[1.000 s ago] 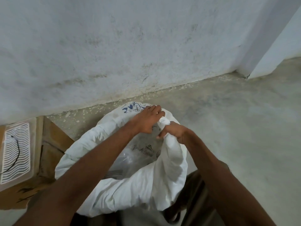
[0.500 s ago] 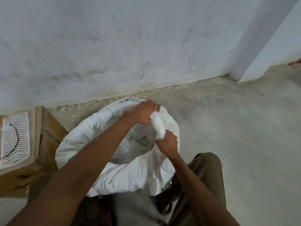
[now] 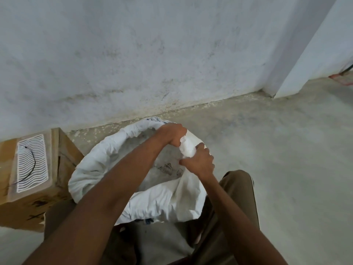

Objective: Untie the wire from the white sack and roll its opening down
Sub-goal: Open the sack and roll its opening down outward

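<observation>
The white sack [image 3: 152, 197] stands open on the floor [image 3: 286, 150] near the wall [image 3: 152, 54], its rim rolled into a thick band. Both hands grip a bunched fold at the rim's far right: left hand [image 3: 174, 133] above, right hand [image 3: 200, 162] just below. A cardboard box [image 3: 55, 161] sits beside the sack's left, a thin black wire [image 3: 30, 167] lying on top.

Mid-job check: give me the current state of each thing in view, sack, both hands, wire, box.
white sack: open, rim rolled down around most of the mouth.
left hand: shut on the far rim.
right hand: shut on the rim beside it.
black wire: off the sack, lying loose on the box.
cardboard box: closed.
</observation>
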Demonstrator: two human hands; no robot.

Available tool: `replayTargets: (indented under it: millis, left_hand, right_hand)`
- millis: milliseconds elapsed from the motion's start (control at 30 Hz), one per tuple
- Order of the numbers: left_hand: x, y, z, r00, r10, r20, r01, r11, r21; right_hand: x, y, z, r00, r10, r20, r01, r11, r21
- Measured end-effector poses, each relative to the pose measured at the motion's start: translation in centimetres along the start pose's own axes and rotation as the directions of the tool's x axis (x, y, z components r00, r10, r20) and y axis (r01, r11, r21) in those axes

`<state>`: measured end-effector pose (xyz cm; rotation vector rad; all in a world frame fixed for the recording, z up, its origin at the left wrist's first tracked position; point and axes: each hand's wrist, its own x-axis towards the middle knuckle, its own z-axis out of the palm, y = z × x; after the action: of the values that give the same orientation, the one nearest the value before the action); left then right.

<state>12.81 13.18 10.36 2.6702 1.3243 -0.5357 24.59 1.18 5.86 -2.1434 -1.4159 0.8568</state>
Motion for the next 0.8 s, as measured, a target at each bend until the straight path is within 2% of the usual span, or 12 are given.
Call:
replayTargets:
  millis: [33, 67, 133, 233, 333, 367, 400, 467, 533, 633, 700, 800]
  left_hand:
    - [0.2, -0.2, 0.0, 1.0, -0.001, 0.019, 0.002, 1.0, -0.003]
    - [0.2, -0.1, -0.2, 0.999, 0.004, 0.042, -0.003, 1.0, -0.01]
    - [0.2, -0.3, 0.0, 1.0, 0.023, 0.015, -0.023, 1.0, -0.015]
    - [-0.7, -0.6, 1.4, 0.965, 0.055, -0.255, -0.126, 0.955, -0.27]
    - [-5.6, 1.3, 3.4, 0.821, -0.116, -0.56, -0.264, 0.792, -0.551]
    - [-7.2, 1.9, 4.6, 0.793, -0.181, -0.582, -0.293, 0.725, -0.623]
    - [-9.1, 2.7, 5.6, 0.801, -0.228, -0.554, -0.294, 0.656, -0.695]
    - [-12.1, 4.2, 7.5, 0.881, -0.271, -0.388, -0.185, 0.558, -0.809]
    - [-13.9, 5.5, 9.2, 0.924, -0.255, -0.284, -0.075, 0.609, -0.79]
    - [-14.8, 6.8, 11.2, 0.913, -0.269, -0.307, 0.031, 0.795, -0.605]
    - [-14.6, 7.3, 12.2, 0.872, -0.301, -0.385, 0.031, 0.82, -0.572]
    - [-14.0, 7.8, 12.9, 0.769, -0.389, -0.507, 0.024, 0.81, -0.586]
  right_hand:
    - [-0.6, 0.4, 0.5, 1.0, 0.021, -0.001, -0.021, 0.996, -0.084]
    - [-1.1, 0.6, 0.8, 0.998, 0.053, 0.039, -0.05, 0.995, -0.082]
    - [-1.4, 0.8, 0.8, 0.991, 0.097, 0.097, -0.101, 0.994, 0.033]
    - [-0.5, 0.6, -0.1, 0.994, 0.097, 0.052, -0.104, 0.979, 0.174]
    - [0.3, 0.1, -0.8, 0.992, 0.116, 0.04, -0.123, 0.936, 0.329]
    - [0.3, -0.3, -1.1, 0.991, 0.117, 0.058, -0.13, 0.911, 0.392]
    - [0.3, -0.8, -1.3, 0.989, 0.119, 0.093, -0.149, 0.876, 0.459]
    - [0.7, -1.6, -1.8, 0.975, 0.149, 0.167, -0.218, 0.8, 0.559]
    - [1.1, -2.5, -2.5, 0.962, 0.126, 0.243, -0.253, 0.744, 0.618]
    - [1.2, -3.5, -3.0, 0.937, -0.002, 0.35, -0.259, 0.669, 0.697]
    - [1.4, -3.3, -3.0, 0.928, -0.083, 0.363, -0.233, 0.631, 0.74]
    - [0.9, -1.9, -3.3, 0.92, -0.071, 0.385, -0.276, 0.58, 0.766]
